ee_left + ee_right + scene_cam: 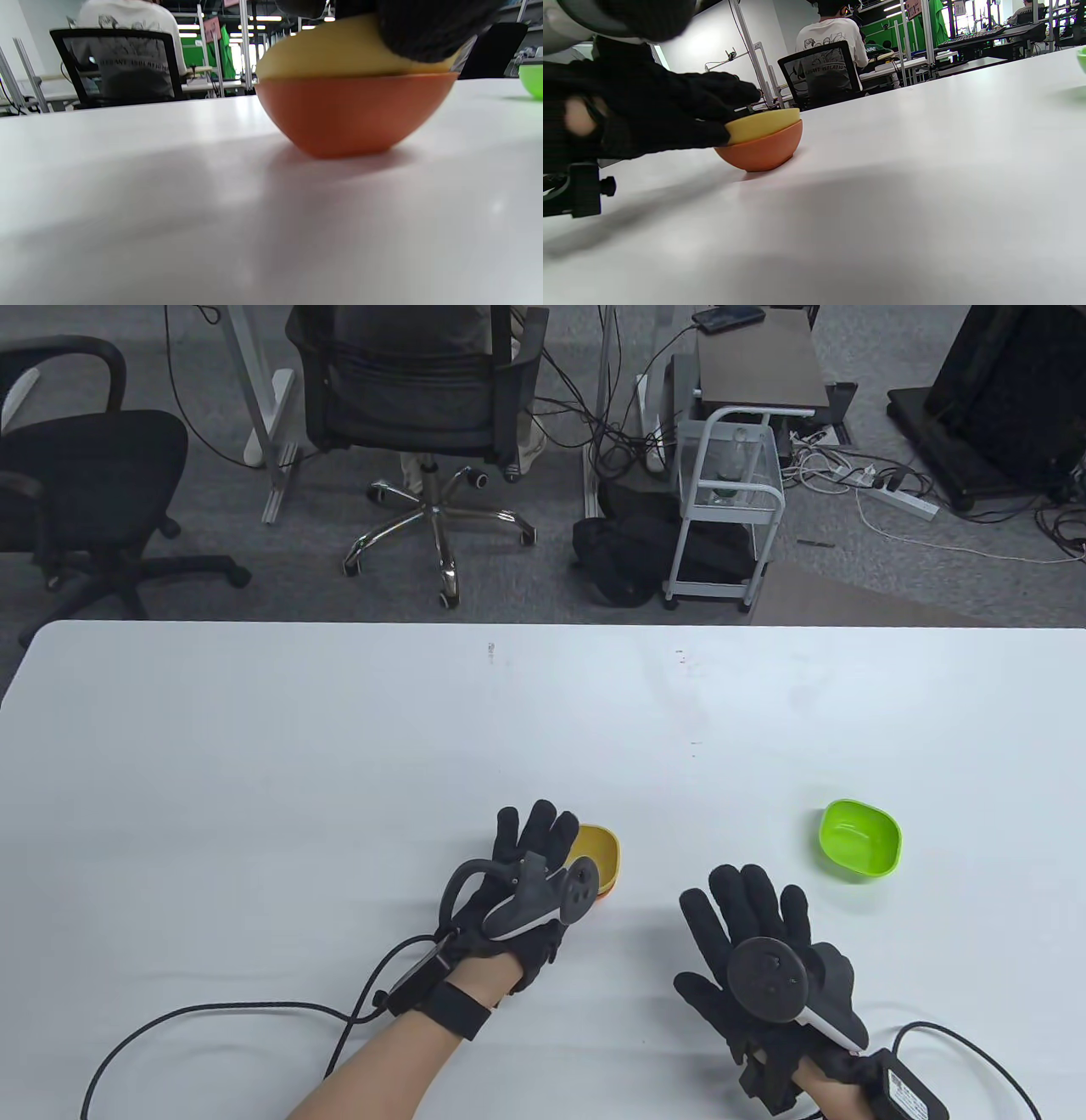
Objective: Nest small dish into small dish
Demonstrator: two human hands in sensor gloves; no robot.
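Observation:
A small yellow dish [598,851] sits nested in a small orange dish [607,892] at the table's front middle. The pair also shows in the left wrist view, yellow dish [331,55] over orange dish [352,114], and in the right wrist view, yellow dish [763,120] over orange dish [763,148]. My left hand [543,836] holds the yellow dish by its near rim, fingers [712,95] over the edge. My right hand [747,912] is palm down with fingers spread and holds nothing, right of the dishes.
A small green dish [859,840] stands upright on the white table [254,780] to the right, just beyond my right hand. Glove cables trail off the front edge. Office chairs and a cart stand behind the table's far edge.

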